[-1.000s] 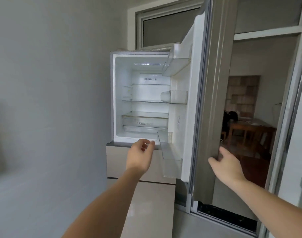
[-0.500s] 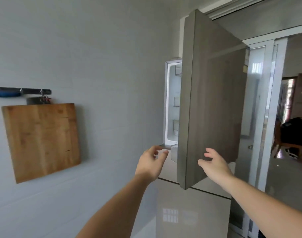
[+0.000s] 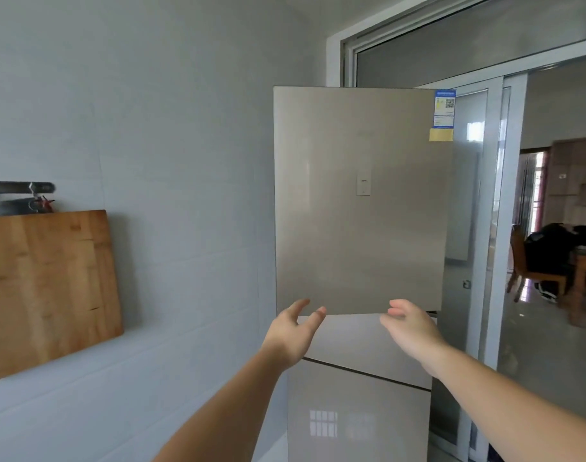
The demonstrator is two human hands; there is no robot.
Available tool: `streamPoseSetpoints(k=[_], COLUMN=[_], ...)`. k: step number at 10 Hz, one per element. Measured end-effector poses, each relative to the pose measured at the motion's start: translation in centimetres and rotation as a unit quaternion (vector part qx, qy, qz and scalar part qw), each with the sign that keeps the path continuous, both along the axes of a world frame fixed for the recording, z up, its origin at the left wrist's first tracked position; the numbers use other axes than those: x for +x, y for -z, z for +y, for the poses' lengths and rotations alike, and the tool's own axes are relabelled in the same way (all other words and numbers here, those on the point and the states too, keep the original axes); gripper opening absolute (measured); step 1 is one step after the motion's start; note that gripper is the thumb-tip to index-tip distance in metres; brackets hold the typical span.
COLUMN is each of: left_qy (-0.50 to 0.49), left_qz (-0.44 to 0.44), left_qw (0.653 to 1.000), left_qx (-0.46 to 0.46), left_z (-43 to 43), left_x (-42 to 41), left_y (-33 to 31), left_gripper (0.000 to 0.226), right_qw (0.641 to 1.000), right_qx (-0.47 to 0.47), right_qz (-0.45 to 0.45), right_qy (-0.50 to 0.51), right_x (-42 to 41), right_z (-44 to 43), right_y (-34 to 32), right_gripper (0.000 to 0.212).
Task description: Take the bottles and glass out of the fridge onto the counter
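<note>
Hovering empty with fingers [image 3: 316, 315] loose and spread, the left hand [image 3: 293, 331] and right hand [image 3: 410, 328] flanked the bottom edge of the shut fridge door [image 3: 358, 201] just beyond the fingertips. No bottles or glass showed; any reach inside apparently required pulling it open. A cutting board [image 3: 45, 285] hung far left.

Only two bare arms of the person show; the left forearm [image 3: 218, 411] is uncovered from the wrist to the picture's lower edge, smooth and slender, broadening toward the elbow end; the right forearm [image 3: 518, 401] is likewise uncovered along its whole visible length. The left hand [image 3: 291, 331] and right hand [image 3: 411, 328] are bare, as are both wrists; the fingers [image 3: 298, 307] are slim, their tips too blurred to show the nails.
</note>
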State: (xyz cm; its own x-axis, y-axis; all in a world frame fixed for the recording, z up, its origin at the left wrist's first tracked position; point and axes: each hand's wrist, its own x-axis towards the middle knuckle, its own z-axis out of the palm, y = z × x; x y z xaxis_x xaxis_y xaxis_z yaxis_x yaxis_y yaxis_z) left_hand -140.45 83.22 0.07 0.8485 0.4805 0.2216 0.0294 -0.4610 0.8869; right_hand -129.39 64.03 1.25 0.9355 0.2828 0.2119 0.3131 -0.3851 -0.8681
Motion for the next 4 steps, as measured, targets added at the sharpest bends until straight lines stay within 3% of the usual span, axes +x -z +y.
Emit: streamPoseSetpoints(k=[4], left_qy=[-0.038], left_qz=[0.009], left_qw=[0.999], left_qx=[0.017], left_z=[-6.6], left_x=[7.9], left_y=[-1.1], left_gripper=[0.062], right_qw=[1.0], right_qx=[0.001], right_qz=[-0.021], right_qy=[-0.02], right_x=[8.8], right_z=[-4.8], right_y=[-0.8], right_gripper=[0.05])
